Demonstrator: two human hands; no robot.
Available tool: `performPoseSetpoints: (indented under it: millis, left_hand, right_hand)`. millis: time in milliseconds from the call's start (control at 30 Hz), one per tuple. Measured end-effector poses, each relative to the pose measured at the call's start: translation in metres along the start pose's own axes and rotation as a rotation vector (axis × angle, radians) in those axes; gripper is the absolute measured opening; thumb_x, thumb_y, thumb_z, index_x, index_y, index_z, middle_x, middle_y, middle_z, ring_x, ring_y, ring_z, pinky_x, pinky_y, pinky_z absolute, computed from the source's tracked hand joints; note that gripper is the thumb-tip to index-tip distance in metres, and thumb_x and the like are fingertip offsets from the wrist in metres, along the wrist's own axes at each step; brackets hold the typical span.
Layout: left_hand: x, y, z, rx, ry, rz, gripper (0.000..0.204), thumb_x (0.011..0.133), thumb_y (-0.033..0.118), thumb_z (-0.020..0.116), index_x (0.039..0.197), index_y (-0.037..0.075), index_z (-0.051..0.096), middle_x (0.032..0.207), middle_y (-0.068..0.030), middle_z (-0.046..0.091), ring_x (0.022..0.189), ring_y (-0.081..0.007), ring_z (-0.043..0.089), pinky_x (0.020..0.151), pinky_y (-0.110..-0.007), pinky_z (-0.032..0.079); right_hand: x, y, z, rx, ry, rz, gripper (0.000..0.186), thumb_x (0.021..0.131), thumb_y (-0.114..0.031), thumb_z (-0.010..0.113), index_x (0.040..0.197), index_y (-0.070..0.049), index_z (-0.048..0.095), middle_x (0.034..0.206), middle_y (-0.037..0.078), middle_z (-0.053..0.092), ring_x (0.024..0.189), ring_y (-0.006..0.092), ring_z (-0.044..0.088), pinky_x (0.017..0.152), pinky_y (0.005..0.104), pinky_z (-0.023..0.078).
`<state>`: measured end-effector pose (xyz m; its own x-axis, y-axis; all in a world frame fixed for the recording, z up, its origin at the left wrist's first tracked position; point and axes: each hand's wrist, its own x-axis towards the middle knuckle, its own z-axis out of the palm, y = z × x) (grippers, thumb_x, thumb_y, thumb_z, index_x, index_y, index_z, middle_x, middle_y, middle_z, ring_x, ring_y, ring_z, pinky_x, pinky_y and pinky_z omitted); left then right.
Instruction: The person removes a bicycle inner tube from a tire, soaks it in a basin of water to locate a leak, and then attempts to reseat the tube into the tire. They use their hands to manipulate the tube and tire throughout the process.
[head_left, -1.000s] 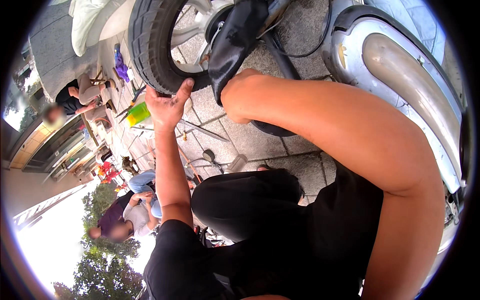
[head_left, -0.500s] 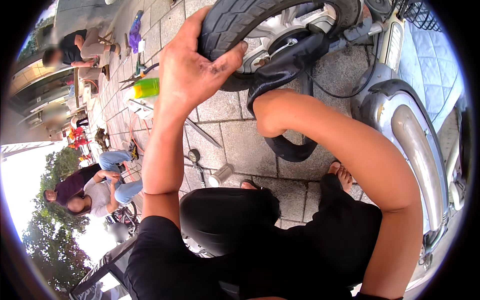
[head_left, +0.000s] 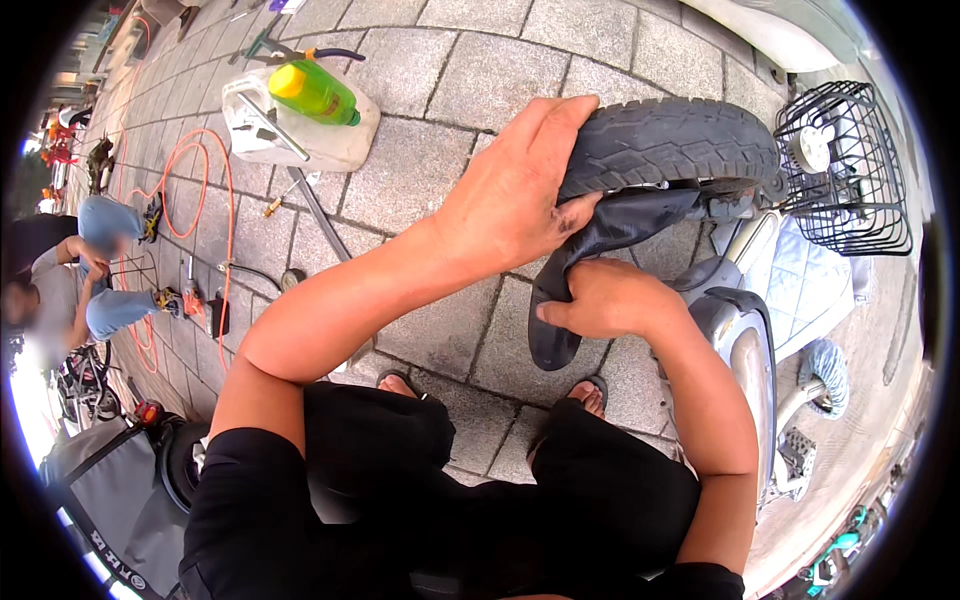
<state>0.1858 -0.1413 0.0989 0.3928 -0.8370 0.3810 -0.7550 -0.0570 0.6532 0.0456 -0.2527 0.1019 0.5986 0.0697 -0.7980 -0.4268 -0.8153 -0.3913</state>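
Observation:
A black treaded tyre on a scooter's wheel is in front of me, seen nearly edge-on. My left hand clasps its left end, fingers over the tread and a dirt-smudged thumb underneath. Out from the wheel's near side hangs a glossy black inner tube, limp and folded down in a loop. My right hand grips this tube just below the wheel, thumb pressed on its hanging part. Much of the rim is hidden by the tyre and the tube.
To the left, a green bottle with a yellow cap lies on a whitish plastic container. An orange hose coils over the paving. The scooter's wire basket is right of the wheel. A seated person is far left.
My view has shifted, so the wheel's spokes no longer show and the tyre appears edge-on. Both hands keep their holds; the right hand's thumb and back now show on the tube.

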Motion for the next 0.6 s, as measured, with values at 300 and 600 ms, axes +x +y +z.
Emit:
performPoseSetpoints:
  millis: [300,600]
  left_hand:
    - [-0.023,-0.048,0.008,-0.008,0.067,-0.175,0.076,0.077,0.021,0.092,0.137,0.002,0.050,0.127,-0.0221,0.060,0.117,-0.0420,0.063,0.096,-0.049,0.055]
    - [-0.011,-0.049,0.003,-0.096,-0.085,-0.227,0.061,0.078,0.015,0.087,0.125,0.000,0.052,0.107,-0.0238,0.072,0.098,-0.0441,0.072,0.085,-0.048,0.058]
  right_hand:
    - [-0.081,-0.051,-0.056,-0.418,0.940,-0.083,0.086,0.067,-0.012,0.093,0.145,-0.012,0.058,0.108,0.010,0.063,0.092,0.0313,0.060,0.085,0.0425,0.047]
    - [-0.054,-0.043,-0.077,-1.017,0.990,-0.161,0.089,0.075,-0.023,0.088,0.154,-0.009,0.050,0.118,0.013,0.058,0.108,0.0330,0.059,0.101,0.0506,0.044]
